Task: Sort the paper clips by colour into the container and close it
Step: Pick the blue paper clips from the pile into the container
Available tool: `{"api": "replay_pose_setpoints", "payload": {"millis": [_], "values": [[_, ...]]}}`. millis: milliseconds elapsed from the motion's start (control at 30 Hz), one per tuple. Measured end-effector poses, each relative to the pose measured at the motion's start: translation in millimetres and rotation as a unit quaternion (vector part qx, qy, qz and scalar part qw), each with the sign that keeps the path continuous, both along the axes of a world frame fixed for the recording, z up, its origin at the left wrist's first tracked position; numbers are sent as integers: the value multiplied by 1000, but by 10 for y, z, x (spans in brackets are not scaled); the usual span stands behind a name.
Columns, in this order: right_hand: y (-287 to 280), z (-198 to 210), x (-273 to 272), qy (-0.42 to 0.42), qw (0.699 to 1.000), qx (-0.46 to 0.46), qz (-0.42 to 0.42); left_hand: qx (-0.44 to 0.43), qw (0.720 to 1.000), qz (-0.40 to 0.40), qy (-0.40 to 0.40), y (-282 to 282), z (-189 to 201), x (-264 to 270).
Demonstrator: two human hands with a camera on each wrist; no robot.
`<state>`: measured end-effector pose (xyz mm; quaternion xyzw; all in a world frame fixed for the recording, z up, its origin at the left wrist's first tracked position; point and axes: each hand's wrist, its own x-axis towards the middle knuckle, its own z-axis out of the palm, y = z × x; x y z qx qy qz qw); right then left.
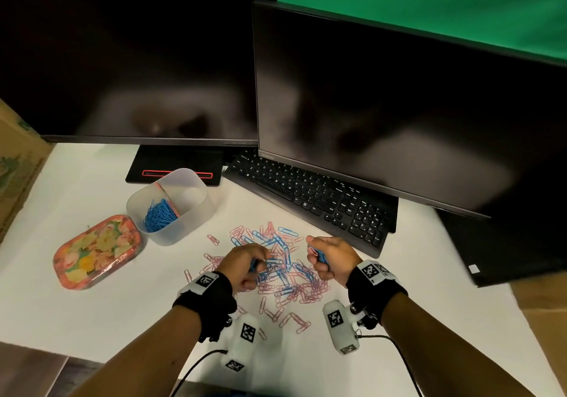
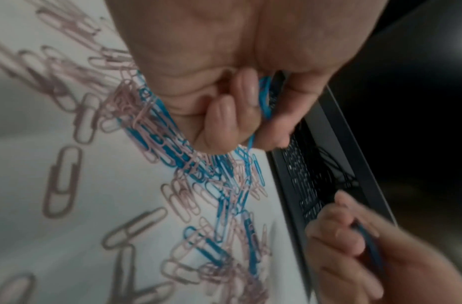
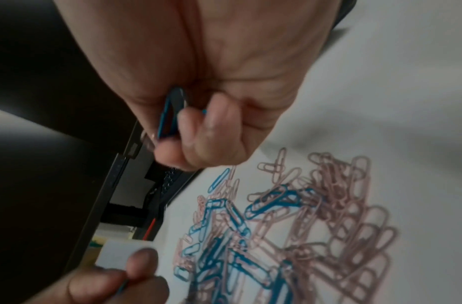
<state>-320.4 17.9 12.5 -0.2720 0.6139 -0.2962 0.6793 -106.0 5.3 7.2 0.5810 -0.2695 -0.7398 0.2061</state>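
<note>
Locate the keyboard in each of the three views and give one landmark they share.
Head: the keyboard lies right of centre, under the right monitor.
Left wrist: a dark strip at right of centre, between the two hands.
Right wrist: only a sliver of keys, below the fingers.
Shared landmark: the mixed pile of paper clips beside it.

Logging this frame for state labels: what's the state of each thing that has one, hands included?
container: open, lid off, blue clips in one compartment
floral lid: off, lying on the table left of the container
left hand: grips blue clips
right hand: grips blue clips
clip pile: pink and blue mixed, loose on the table
monitors: dark
</note>
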Motion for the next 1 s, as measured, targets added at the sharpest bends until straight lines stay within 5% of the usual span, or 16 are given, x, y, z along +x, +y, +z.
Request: {"api": "replay_pose_setpoints", "payload": {"millis": [267, 467, 700, 900, 1000], "values": [[-29, -16, 30, -70, 995, 27, -71, 89, 977, 149, 122, -1, 4, 20], [-222, 155, 303, -92, 994, 47, -29, 79, 969, 191, 137, -69, 122, 53], [-608, 441, 1020, 32, 986, -22, 160, 36, 961, 234, 141, -233, 403, 384], [-774, 599, 1608, 274, 884, -157, 344, -37, 959, 268, 87, -546, 744, 955], [-890, 628, 1831, 227, 909, -138, 321, -37, 953, 295, 64, -704, 795, 1213]]}}
